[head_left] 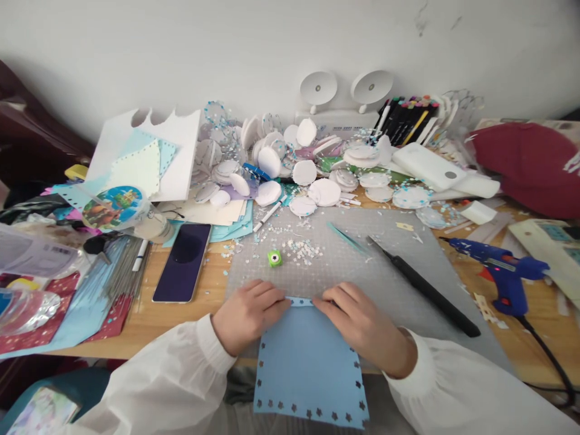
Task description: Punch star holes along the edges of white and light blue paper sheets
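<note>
A sheet of light blue paper (310,356), with small flower-shaped holes punched along its edges, reaches over the near edge of the table. Its far edge is folded over into a narrow strip. My left hand (251,314) pinches that fold at its left end, while my right hand (357,323) pinches it at the right end. Just beyond the fold sits a small green craft punch (274,258), and beside it lie scattered white and blue paper punchings (304,252). Beneath all this is a grey cutting mat (385,290).
Blue tweezers (347,235) and a black-handled tool with a pointed tip (430,296) lie on the mat. A blue glue gun (501,272) with its cord stands at right. A phone (182,263) lies at left. White discs (324,192) are heaped behind, near a twin-headed lamp (344,115).
</note>
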Demonstrator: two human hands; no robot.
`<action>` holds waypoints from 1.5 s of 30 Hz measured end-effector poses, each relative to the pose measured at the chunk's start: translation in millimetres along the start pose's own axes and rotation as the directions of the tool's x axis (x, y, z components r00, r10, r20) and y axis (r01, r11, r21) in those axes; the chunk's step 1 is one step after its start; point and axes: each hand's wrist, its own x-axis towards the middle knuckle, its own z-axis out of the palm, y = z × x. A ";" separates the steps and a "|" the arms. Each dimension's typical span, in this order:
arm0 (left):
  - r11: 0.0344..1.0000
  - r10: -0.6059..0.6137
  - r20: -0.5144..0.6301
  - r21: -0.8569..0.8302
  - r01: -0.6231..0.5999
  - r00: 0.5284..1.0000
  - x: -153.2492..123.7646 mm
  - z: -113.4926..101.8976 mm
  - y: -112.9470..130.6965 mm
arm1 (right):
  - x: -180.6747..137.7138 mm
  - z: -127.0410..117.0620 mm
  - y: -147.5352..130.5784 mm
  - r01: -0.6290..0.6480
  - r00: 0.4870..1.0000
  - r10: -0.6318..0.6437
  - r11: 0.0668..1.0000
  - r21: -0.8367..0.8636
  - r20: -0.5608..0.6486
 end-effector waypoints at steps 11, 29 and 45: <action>0.995 0.001 -0.031 0.101 0.002 1.000 -4.9 1.0 6.6 | -2.3 1.3 -4.2 -0.002 1.000 0.002 1.000 -0.013 0.018; 0.885 -0.423 0.181 0.291 0.363 0.888 4.6 7.1 66.7 | -5.8 4.8 -35.7 -0.199 0.978 0.205 0.971 -0.134 0.031; 0.829 -0.492 0.069 0.343 0.442 0.868 -6.5 15.8 82.1 | -29.7 2.3 -52.5 -0.319 0.942 0.327 0.943 -0.099 0.075</action>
